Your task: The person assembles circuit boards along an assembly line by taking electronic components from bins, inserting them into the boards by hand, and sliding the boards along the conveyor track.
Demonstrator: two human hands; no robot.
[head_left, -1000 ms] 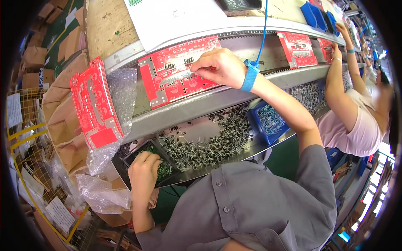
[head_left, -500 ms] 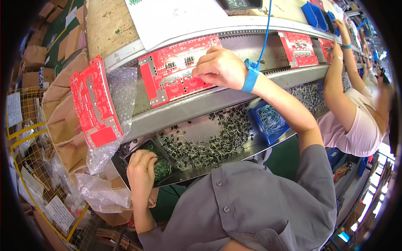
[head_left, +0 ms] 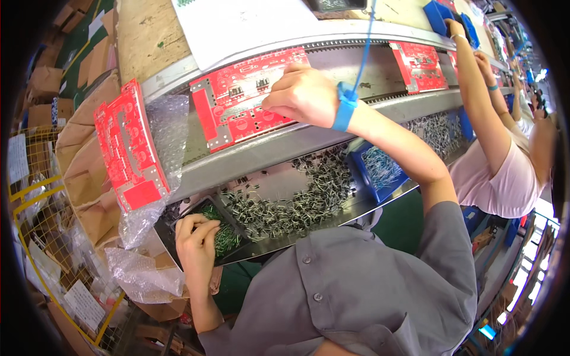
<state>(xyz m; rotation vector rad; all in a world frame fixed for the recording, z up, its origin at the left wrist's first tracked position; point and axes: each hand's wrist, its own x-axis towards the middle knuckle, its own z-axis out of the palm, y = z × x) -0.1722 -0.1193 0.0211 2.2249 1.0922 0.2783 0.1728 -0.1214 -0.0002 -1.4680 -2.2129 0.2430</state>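
Note:
My right hand, with a blue strap round its wrist, is over the right part of a red circuit board on the rail track. Its fingers are curled together and pointing down at the board; whatever they hold is hidden. Black parts stand upright on that board. At the lower left, my left hand rests at a black bin of small green-bodied leaded components. Its thumb and fingers are drawn together, and I cannot see what is between them.
Black leaded components lie heaped in the tray beside a blue bin. Another red board leans on bubble wrap at the left. More boards sit along the track. A co-worker's arm reaches across at the right.
The view has shifted slightly. My left hand's fingers have bunched closer at the green components; my right hand stays over the board. The co-worker's arm has moved up to a blue bin.

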